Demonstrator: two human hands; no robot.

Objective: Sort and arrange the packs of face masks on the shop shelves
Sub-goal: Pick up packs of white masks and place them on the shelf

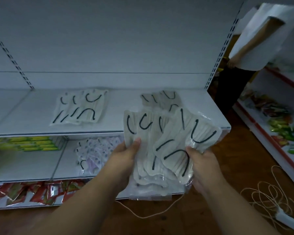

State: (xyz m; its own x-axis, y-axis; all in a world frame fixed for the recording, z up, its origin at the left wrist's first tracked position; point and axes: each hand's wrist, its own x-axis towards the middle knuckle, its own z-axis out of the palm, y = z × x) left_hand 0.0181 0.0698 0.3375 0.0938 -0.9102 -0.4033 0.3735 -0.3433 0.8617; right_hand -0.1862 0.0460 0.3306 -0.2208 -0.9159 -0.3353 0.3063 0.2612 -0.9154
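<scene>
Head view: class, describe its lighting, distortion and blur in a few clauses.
Head view: dim, bluish light; wide-angle lens bows the shelf uprights outward; the held mask packs are fairly sharp; the person at right and the red sachets are smeared.

White mask packs (170, 141) fanned upright (black ear loops showing).
</scene>
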